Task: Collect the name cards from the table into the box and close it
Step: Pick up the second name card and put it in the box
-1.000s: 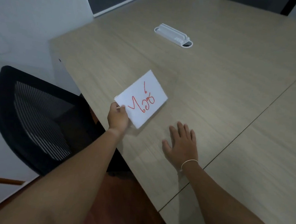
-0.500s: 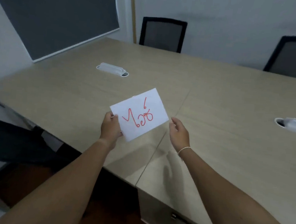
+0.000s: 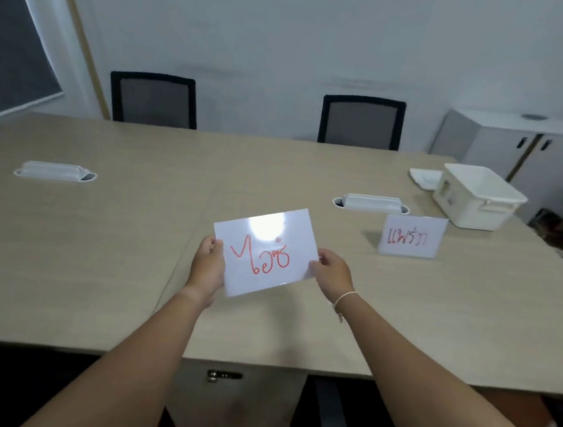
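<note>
A white glossy name card with red handwriting [image 3: 264,252] was clamped between left hand [image 3: 207,268] and right hand [image 3: 332,273]; an open white plastic box [image 3: 477,197] stood at 2 o'clock.

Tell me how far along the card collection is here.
Early. Nothing visibly sits in the white box, though its inside is only partly visible; its lid lies beside it. Left hand and right hand hold one name card. A standing card remains; boxing and closing are left.

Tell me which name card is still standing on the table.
The name card with dark and red writing, upright just in front of the white box. The other, the red-lettered card, is held above the table between the left hand and right hand.
</note>
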A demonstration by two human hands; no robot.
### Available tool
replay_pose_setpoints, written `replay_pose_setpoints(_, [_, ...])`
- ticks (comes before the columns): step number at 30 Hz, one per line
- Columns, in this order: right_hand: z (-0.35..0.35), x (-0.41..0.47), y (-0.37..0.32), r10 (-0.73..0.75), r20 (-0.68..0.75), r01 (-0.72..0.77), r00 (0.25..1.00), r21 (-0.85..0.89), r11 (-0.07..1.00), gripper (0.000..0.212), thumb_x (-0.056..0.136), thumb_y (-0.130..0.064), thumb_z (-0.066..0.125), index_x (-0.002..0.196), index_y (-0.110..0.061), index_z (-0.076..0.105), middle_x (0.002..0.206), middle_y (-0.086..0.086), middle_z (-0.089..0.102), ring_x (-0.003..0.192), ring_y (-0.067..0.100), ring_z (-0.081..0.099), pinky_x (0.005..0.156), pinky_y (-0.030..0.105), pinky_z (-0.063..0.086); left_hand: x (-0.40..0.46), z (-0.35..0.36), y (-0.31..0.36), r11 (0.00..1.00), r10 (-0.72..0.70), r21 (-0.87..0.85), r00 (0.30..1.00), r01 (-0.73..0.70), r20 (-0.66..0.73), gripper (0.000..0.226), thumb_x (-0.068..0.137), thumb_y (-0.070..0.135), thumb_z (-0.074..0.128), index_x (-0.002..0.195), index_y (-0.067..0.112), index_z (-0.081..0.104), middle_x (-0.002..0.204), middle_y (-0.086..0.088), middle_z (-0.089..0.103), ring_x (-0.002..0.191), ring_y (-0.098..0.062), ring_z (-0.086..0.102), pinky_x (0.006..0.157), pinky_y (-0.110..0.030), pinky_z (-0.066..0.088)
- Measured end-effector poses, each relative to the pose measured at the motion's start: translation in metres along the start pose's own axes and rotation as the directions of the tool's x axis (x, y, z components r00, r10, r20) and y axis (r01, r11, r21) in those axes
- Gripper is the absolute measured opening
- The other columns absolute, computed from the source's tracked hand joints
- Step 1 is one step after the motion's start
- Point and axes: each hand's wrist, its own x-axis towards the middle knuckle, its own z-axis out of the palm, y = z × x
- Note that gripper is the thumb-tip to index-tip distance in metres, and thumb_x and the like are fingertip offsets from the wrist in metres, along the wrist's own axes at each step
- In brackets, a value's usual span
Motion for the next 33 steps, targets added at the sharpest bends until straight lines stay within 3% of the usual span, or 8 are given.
replay_pose_setpoints(3, [-0.05,0.005,0.009,0.042,-0.03,-0.041,0.999,0.025,0.999,0.03,0.085,-0.002,0.047,0.108,-0.006,0.065,0.094,0.007,0.06,0.085,0.022,0.054,0.081,0.04,0.053,-0.011,0.049,0.003,1.0,-0.014,-0.025,0.997,0.016,0.075,0.018,0.098,0.024,0.031,0.094,0.02,0.048,0.094,-0.003,0.061,0.083,-0.023,0.059,0.076,-0.037,0.05])
replay_pose_setpoints(6, [-0.099,0.015,0.023,0.058,-0.046,-0.057,0.997,0.029,0.998,0.031,0.085,0.0,0.045,0.109,-0.006,0.064,0.096,0.007,0.06,0.084,0.023,0.055,0.087,0.045,0.054,-0.026,0.106,0.008,0.999,-0.027,-0.027,0.991,0.031,0.132,0.017,0.099,0.023,0.028,0.106,0.019,0.043,0.092,0.001,0.058,0.077,-0.016,0.058,0.068,-0.03,0.048])
replay_pose_setpoints(13, [-0.204,0.051,0.056,0.085,-0.024,-0.086,0.996,-0.021,0.996,0.03,0.085,-0.001,0.045,0.109,-0.005,0.063,0.101,0.008,0.057,0.088,0.024,0.052,0.074,0.034,0.051,-0.05,0.213,0.007,0.999,-0.046,0.004,0.987,0.046,0.155,0.021,0.097,0.016,0.032,0.114,0.02,0.043,0.11,-0.006,0.055,0.09,-0.025,0.057,0.067,-0.032,0.049])
replay_pose_setpoints(16, [-0.227,0.068,0.07,0.077,0.006,-0.077,0.997,-0.023,0.997,0.025,0.085,-0.006,0.047,0.102,-0.01,0.065,0.097,0.006,0.058,0.087,0.023,0.051,0.073,0.033,0.048,-0.057,0.241,0.005,0.998,-0.05,-0.023,0.99,0.053,0.13,0.019,0.098,0.012,0.03,0.111,0.019,0.041,0.097,-0.003,0.057,0.076,-0.02,0.059,0.063,-0.03,0.05])
replay_pose_setpoints(18, [-0.238,0.079,0.078,0.069,0.002,-0.069,0.998,-0.029,0.997,0.035,0.087,-0.012,0.049,0.118,-0.009,0.063,0.109,0.005,0.061,0.095,0.022,0.054,0.083,0.032,0.047,-0.057,0.251,0.002,0.998,-0.052,-0.014,0.991,0.054,0.12,0.018,0.098,0.011,0.029,0.109,0.018,0.041,0.09,-0.002,0.057,0.072,-0.018,0.058,0.059,-0.029,0.049])
replay_pose_setpoints(21, [-0.253,0.104,0.077,0.028,-0.048,-0.034,0.998,-0.123,0.992,0.04,0.09,-0.014,0.05,0.13,-0.01,0.056,0.134,0.007,0.057,0.116,0.024,0.055,0.1,0.029,0.04,-0.042,0.258,-0.001,0.998,-0.068,0.016,0.992,0.067,0.106,0.019,0.099,0.014,0.029,0.11,0.019,0.043,0.09,-0.001,0.057,0.073,-0.018,0.058,0.06,-0.03,0.049])
replay_pose_setpoints(26, [-0.263,0.159,0.074,-0.05,-0.054,0.03,0.997,-0.329,0.944,0.041,0.092,-0.017,0.05,0.133,-0.015,0.053,0.139,0.005,0.054,0.127,0.022,0.05,0.106,0.028,0.036,0.005,0.266,-0.016,0.995,-0.099,0.023,0.988,0.097,0.117,0.019,0.1,0.016,0.029,0.11,0.019,0.045,0.096,-0.005,0.058,0.077,-0.02,0.058,0.068,-0.032,0.049])
replay_pose_setpoints(33, [-0.256,0.245,0.079,-0.102,0.062,0.116,0.993,-0.714,0.691,0.049,0.094,-0.015,0.043,0.142,-0.018,0.039,0.153,0.001,0.034,0.14,0.023,0.032,0.112,0.037,0.033,0.076,0.289,-0.037,0.989,-0.15,0.026,0.972,0.148,0.178,0.02,0.1,0.016,0.031,0.107,0.022,0.049,0.09,-0.003,0.061,0.077,-0.02,0.059,0.073,-0.035,0.048])
